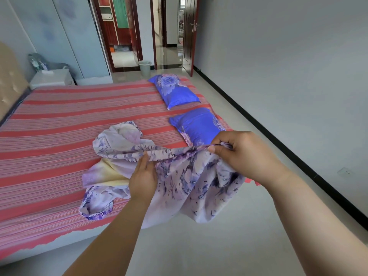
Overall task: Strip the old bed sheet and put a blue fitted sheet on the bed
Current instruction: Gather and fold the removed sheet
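Nearby, two blue pillows lie on striped bed; right hand pinches floral sheet hem; left hand fingers closed under taut fold; bin by doorway.

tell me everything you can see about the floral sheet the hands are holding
The floral sheet is thin, soft-looking cloth, pale lilac-white with a purple-blue flower print and a pale yellow patch on its left side. It is crumpled, not spread. Part lies bunched on the red striped cover near the bed's edge, and part hangs off that edge towards the floor. One edge is pulled into a taut band between the hands: the right hand pinches its end, the left hand grips it further along. It stops short of the near blue pillow.
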